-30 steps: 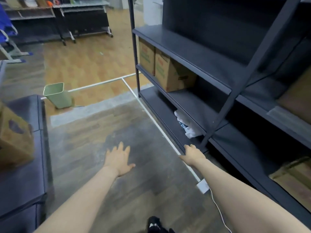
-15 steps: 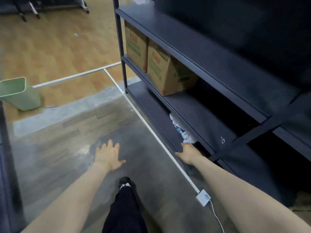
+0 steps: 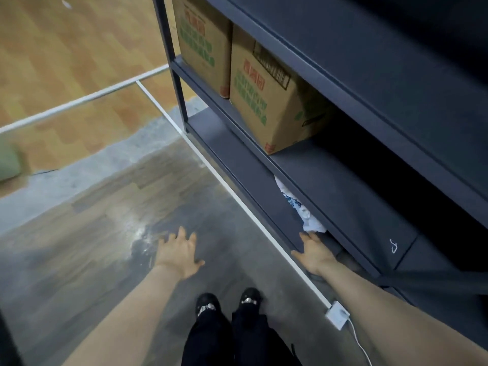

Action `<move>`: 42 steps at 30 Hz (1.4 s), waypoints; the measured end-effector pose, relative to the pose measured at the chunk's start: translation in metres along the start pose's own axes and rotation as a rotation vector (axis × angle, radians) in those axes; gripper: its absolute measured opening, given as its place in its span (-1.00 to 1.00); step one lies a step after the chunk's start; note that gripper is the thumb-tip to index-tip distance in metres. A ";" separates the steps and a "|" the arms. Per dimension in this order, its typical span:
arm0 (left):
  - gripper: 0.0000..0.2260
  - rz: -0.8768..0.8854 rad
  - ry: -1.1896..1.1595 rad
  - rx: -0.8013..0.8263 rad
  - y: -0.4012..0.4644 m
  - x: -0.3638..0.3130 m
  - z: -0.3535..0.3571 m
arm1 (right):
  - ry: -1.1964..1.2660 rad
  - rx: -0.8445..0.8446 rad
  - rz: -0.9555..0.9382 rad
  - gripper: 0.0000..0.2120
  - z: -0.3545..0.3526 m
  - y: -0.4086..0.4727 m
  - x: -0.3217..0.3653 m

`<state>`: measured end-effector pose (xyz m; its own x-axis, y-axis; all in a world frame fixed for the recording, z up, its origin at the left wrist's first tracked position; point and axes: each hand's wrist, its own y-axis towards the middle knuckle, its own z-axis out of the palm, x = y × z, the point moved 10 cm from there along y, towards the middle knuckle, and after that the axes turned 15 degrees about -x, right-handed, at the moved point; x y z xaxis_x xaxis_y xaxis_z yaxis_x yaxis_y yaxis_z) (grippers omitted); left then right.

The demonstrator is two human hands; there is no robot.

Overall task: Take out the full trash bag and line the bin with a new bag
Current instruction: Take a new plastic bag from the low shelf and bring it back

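Head view shows the right hand (image 3: 315,253) reaching low toward the bottom shelf (image 3: 232,143) of a dark rack. The fingers are spread flat and hold nothing. Just past the fingertips lies a white bundle (image 3: 298,207) with some blue print on it, tucked under the shelf above. It looks like a pack of new bags (I cannot be sure, since most of it is hidden).

The left hand (image 3: 179,253) is open too. It hangs over the floor, well apart from the rack, and holds nothing.

If the bundle is thin plastic, it will be very light, soft and a bit slippery. It will crumple when squeezed. A good way to take it is to pinch the edge that sticks out nearest the hand and pull it out sideways. It will not break, but it may catch on the shelf edge.

The green bin (image 3: 8,161) sits far off at the left edge of the view, on the lighter floor. Only a blurry corner shows, so I cannot tell what is in it or if it has a bag.

Two cardboard boxes (image 3: 266,93) stand side by side on the shelf above. Their tops are hidden, so I cannot see inside.
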<state>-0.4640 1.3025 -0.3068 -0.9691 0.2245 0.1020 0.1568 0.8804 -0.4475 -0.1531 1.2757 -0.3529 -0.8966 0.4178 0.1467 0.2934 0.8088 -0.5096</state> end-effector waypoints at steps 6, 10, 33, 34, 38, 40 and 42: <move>-0.31 0.043 -0.016 -0.036 0.092 -0.036 0.023 | 0.026 0.004 0.073 -0.35 0.043 0.085 -0.030; -0.33 0.107 -0.017 -0.091 0.163 -0.065 0.041 | -0.003 0.018 0.078 -0.36 0.079 0.140 -0.041; -0.34 0.439 0.282 -0.419 0.452 -0.169 0.303 | -0.158 -0.516 0.150 -0.26 0.228 0.430 -0.143; -0.34 0.456 0.291 -0.446 0.459 -0.176 0.307 | -0.168 -0.559 0.149 -0.24 0.224 0.437 -0.148; -0.33 0.507 0.375 -0.494 0.477 -0.191 0.318 | -0.228 -0.692 0.185 -0.15 0.210 0.461 -0.172; -0.33 0.521 0.389 -0.513 0.480 -0.191 0.316 | -0.232 -0.687 0.216 -0.14 0.211 0.474 -0.183; -0.34 0.522 0.365 -0.529 0.480 -0.187 0.311 | -0.225 -0.690 0.227 -0.15 0.211 0.486 -0.186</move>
<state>-0.2669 1.5527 -0.8172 -0.6387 0.6999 0.3197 0.7263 0.6855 -0.0497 0.0867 1.5038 -0.8064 -0.8141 0.5698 -0.1122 0.5531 0.8196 0.1497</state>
